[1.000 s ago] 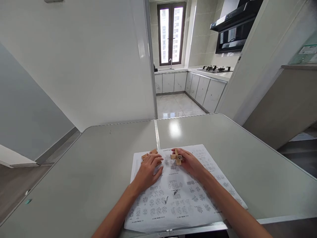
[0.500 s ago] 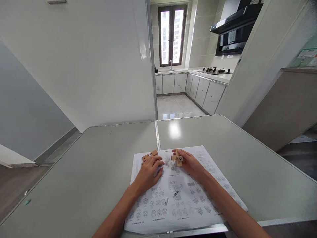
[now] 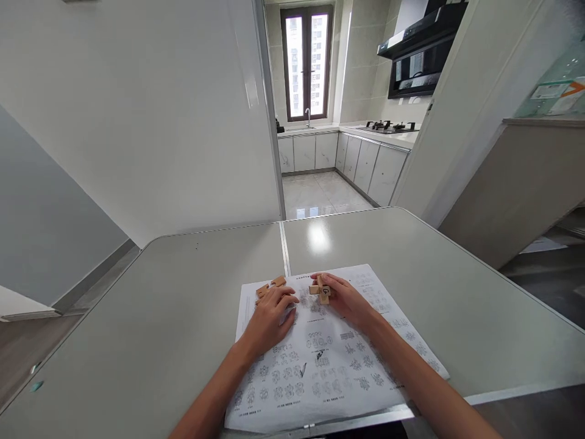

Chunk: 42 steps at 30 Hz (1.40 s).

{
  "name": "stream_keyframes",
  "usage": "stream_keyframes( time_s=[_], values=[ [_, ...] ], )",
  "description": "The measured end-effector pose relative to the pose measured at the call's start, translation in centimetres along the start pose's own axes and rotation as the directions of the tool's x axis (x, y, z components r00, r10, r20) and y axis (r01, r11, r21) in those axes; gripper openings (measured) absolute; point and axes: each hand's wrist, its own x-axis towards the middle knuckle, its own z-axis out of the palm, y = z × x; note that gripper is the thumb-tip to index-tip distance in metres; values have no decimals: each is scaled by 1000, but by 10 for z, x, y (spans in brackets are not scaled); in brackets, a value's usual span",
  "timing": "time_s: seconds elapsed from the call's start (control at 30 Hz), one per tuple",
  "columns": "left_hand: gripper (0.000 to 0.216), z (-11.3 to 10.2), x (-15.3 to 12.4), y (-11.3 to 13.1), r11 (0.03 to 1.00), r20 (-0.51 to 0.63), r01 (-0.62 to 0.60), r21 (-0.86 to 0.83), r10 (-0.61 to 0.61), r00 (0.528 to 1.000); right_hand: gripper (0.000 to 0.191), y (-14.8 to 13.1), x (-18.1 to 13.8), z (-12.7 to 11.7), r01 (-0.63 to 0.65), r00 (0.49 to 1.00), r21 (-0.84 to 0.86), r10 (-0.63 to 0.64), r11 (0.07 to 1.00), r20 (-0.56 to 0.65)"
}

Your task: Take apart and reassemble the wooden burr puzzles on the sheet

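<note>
Several interlocked wooden puzzle pieces (image 3: 324, 291) form a small cross, with a dark letter "G" on one face. The fingers of my right hand (image 3: 350, 300) are closed on this cross from its right side, just over the sheet. My left hand (image 3: 270, 318) lies palm down on the paper, fingers spread and slightly bent. Beside its fingertips and knuckles are loose wooden puzzle pieces (image 3: 278, 281), notched and flat-sided, partly hidden by the hand. Under both hands is a large white instruction sheet (image 3: 315, 390) printed with rows of puzzle diagrams.
The sheet lies on a grey-white table (image 3: 192, 292) with a metal seam (image 3: 284, 250) running through it. A small green object (image 3: 36, 386) is near the left edge. Past the table a doorway shows a kitchen with white cabinets (image 3: 365, 164) and a gas stove (image 3: 390, 126).
The whole view has shifted slightly, so the table and sheet sit a little further left. My right hand still holds the wooden cross; my left hand stays by the loose pieces.
</note>
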Motion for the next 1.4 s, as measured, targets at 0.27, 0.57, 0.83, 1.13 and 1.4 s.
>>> stream_keyframes(
  time_s=[0.27, 0.57, 0.83, 1.13, 1.4],
  values=[
    [22, 1, 0, 0, 1000, -10, -8, -10, 8, 1000, 39, -2, -2, 2, 10, 1000, -10, -10, 1000, 6],
    [23, 0, 1, 2, 1000, -19, -24, 5, 24, 1000, 40, -6, -7, 5, 17, 1000, -59, -17, 998, -2],
    [23, -2, 3, 3, 1000, -23, -7, -17, 7, 1000, 39, -7, -6, 6, 26, 1000, -54, -26, 998, 9],
    [34, 0, 2, 7, 998, -55, 37, -54, -40, 998, 42, 1, -6, 6, 62, 996, -172, -50, 983, 70],
    [22, 1, 1, 8, 996, -25, 40, -80, -42, 999, 42, -7, -15, 18, 191, 974, -399, -124, 897, 189]
  ],
)
